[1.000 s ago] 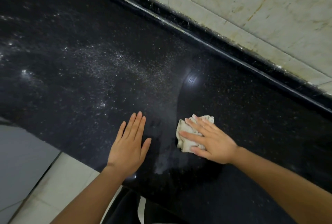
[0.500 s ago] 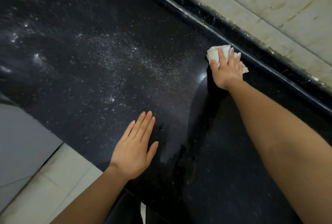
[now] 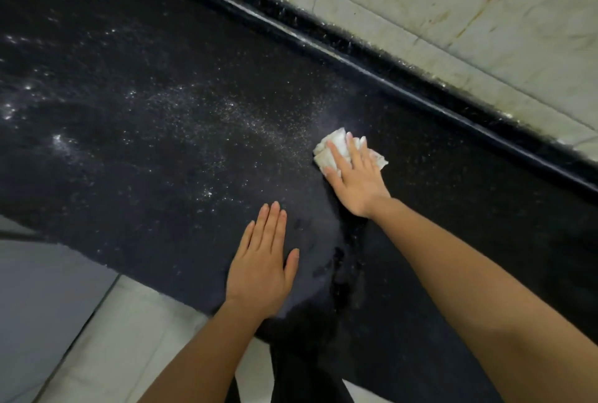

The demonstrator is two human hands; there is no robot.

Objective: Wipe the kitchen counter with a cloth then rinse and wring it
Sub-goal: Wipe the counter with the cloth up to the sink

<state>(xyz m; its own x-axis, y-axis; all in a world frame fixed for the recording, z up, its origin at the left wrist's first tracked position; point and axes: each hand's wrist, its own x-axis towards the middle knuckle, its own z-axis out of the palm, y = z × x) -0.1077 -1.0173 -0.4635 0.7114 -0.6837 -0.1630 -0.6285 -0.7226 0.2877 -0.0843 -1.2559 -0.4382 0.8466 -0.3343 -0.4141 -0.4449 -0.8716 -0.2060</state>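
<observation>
Underneath, the speckled black stone desk (image 3: pixel 161 150), dusted with white powder, meets a stained tile wall (image 3: pixel 485 14); the right hand (image 3: pixel 356 176) presses flat on the crumpled white cloth (image 3: pixel 336 147), the left hand (image 3: pixel 259 266) lies open, palm down.

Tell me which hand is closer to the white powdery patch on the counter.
Left. The left hand lies flat near the counter's front edge, just below the white powdery patch. The right hand presses the cloth at the patch's right fringe, farther from its middle.

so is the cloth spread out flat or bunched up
Bunched up. The cloth shows crumpled folds in a small wad under the right hand, which presses it flat-palmed onto the counter.
</observation>
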